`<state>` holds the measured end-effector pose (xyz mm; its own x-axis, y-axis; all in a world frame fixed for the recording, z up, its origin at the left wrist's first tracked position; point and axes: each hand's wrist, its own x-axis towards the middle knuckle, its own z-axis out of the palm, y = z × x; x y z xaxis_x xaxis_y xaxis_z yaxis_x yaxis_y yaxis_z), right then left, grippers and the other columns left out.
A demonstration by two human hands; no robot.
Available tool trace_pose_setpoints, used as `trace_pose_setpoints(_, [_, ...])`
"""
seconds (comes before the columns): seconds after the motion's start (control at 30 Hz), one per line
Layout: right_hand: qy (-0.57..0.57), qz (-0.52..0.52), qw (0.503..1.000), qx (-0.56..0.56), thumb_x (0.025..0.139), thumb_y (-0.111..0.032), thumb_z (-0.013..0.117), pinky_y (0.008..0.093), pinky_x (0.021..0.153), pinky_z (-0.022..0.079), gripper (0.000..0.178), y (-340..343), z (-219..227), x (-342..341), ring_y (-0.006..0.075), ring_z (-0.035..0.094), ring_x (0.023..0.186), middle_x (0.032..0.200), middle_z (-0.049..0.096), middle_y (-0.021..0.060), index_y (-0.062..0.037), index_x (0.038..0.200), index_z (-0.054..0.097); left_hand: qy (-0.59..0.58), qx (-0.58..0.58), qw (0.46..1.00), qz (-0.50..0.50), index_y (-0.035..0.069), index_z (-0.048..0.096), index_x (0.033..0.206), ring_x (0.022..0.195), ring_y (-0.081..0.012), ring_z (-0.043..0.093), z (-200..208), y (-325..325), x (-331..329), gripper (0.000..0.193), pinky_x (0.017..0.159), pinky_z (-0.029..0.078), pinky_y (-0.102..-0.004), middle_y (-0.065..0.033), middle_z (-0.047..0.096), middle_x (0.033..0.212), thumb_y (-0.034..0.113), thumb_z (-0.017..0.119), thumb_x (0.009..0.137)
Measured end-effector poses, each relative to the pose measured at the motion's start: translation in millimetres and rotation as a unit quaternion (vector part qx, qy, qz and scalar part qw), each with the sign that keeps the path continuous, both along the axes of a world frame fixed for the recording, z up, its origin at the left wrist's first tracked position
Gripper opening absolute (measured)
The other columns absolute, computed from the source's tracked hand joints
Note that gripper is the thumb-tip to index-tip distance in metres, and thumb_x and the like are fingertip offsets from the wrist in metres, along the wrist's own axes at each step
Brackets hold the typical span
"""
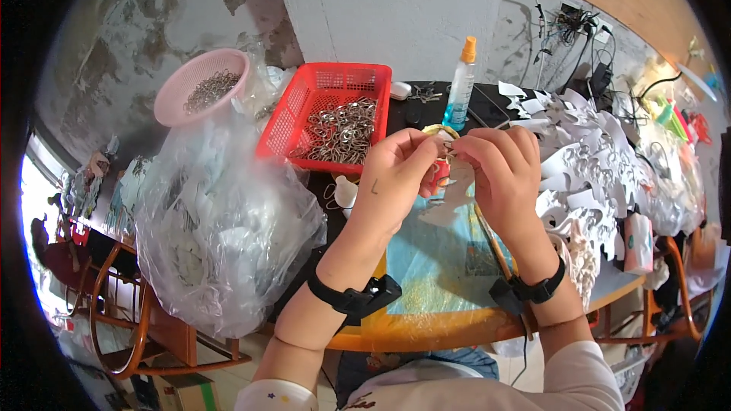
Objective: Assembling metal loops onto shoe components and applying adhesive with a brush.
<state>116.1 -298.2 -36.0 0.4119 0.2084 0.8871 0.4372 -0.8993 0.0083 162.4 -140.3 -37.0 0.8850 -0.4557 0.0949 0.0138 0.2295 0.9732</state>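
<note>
Above the front part of the table, my left hand and my right hand meet, thumbs and fingers pinched together. Between the fingertips shows a small metal piece, too small to tell its exact kind. Just below it, a red item is partly hidden by my left fingers. Beneath my hands lies a blue and yellow plastic sheet. Close behind my left hand stands a red perforated basket holding a heap of small metal clasps. A black band circles each wrist.
A big clear plastic bag bulges at the left, below a pink basket of metal parts. A spray bottle with an orange cap stands behind my hands. White cut pieces are heaped at the right. Wooden chairs flank the table.
</note>
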Motion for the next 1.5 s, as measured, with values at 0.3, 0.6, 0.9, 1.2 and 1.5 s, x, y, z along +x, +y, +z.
trace_pose_setpoints(0.3, [-0.061, -0.034, 0.996, -0.055, 0.063, -0.011, 0.069, 0.0363, 0.081, 0.04, 0.027, -4.1, -1.9, 3.9, 0.0179, 0.053, 0.08, 0.087, 0.06, -0.0061, -0.0194, 0.088, 0.068, 0.094, -0.062, 0.994, -0.01, 0.009, 0.062, 0.082, 0.057, -0.0048, 0.055, -6.4, -1.7, 4.7, 0.021, 0.051, 0.042, -0.0193, 0.002, 0.062, 0.069, 0.028, 0.061, 0.092])
trace_pose_setpoints(0.6, [0.013, -0.076, 0.997, -0.024, 0.067, -0.009, 0.07, 0.0447, 0.098, 0.037, 0.016, -3.5, 1.7, 4.8, 0.0197, 0.055, 0.088, 0.081, 0.061, -0.0045, -0.0153, 0.081, 0.066, -0.138, 0.021, 0.988, 0.062, 0.0, 0.059, 0.085, 0.06, -0.0031, 0.052, -18.7, -9.5, 6.5, 0.02, 0.051, 0.04, -0.0203, 0.0009, 0.06, 0.07, 0.018, 0.061, 0.092])
trace_pose_setpoints(0.9, [-0.013, -0.047, 0.998, -0.032, 0.07, -0.006, 0.064, 0.0444, 0.096, 0.04, 0.016, -3.5, -1.2, 5.1, 0.0219, 0.054, 0.093, 0.091, 0.06, 0.0001, -0.0116, 0.084, 0.059, -0.033, -0.034, 0.999, 0.007, 0.0, 0.056, 0.091, 0.063, -0.005, 0.055, -22.7, -11.2, 12.9, 0.014, 0.054, 0.043, -0.0207, 0.0, 0.061, 0.075, 0.014, 0.056, 0.094])
trace_pose_setpoints(1.2, [-0.13, 0.047, 0.973, -0.182, 0.067, -0.015, 0.066, 0.0339, 0.082, 0.049, 0.015, -24.1, -16.1, 6.7, 0.0175, 0.051, 0.092, 0.105, 0.062, -0.0026, -0.0141, 0.082, 0.063, -0.02, -0.011, 1.0, -0.016, 0.001, 0.056, 0.092, 0.071, -0.0102, 0.062, -16.2, -5.3, 10.5, 0.014, 0.065, 0.054, -0.0254, -0.004, 0.062, 0.081, 0.015, 0.056, 0.095])
trace_pose_setpoints(1.5, [-0.101, 0.058, 0.984, -0.132, 0.063, -0.012, 0.065, 0.0318, 0.072, 0.047, 0.024, -16.4, -11.9, 4.9, 0.0185, 0.052, 0.082, 0.094, 0.065, -0.0019, -0.0129, 0.086, 0.065, -0.051, -0.036, 0.998, 0.025, 0.001, 0.054, 0.087, 0.056, -0.0036, 0.051, -7.7, -3.5, 3.3, 0.017, 0.047, 0.039, -0.0197, 0.0003, 0.059, 0.069, 0.016, 0.058, 0.094])
